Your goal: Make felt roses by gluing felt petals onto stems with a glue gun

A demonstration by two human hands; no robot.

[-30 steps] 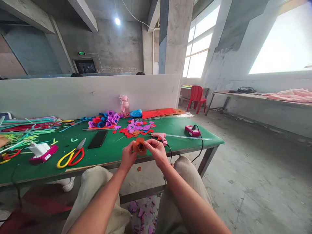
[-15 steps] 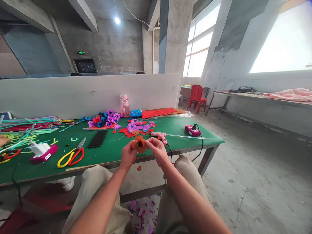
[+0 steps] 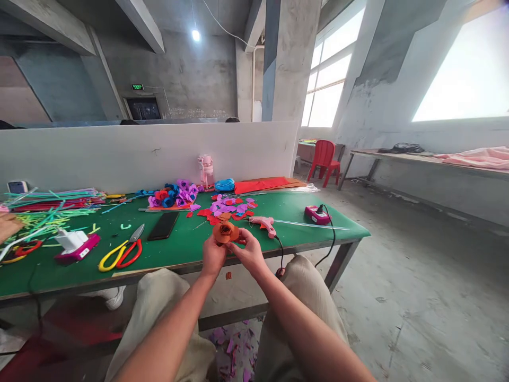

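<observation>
An orange paper flower [image 3: 226,231] with a dark rolled centre is held between both hands above the table's front edge. My left hand [image 3: 213,255] grips its left underside with the fingers closed. From the right, my right hand [image 3: 248,250] pinches the flower's lower edge; the fingertips under the petals are partly hidden. Just beyond the flower lie loose purple and red petals [image 3: 233,206]. Right of them a pink glue gun [image 3: 264,224] rests on the green table [image 3: 296,233], with a clear glue stick behind it.
Left of my hands are a black phone [image 3: 163,226] and red-yellow scissors [image 3: 122,252]. Finished flowers [image 3: 175,194] are piled at the back beside a pink bottle [image 3: 205,171]. Another person's hand [image 3: 10,225] is at the far left. A pink power strip [image 3: 318,215] sits at right.
The flower has tipped so its centre faces more upward, and my right hand has shifted from its side to below its edge. Another person's hand has appeared at far left.
</observation>
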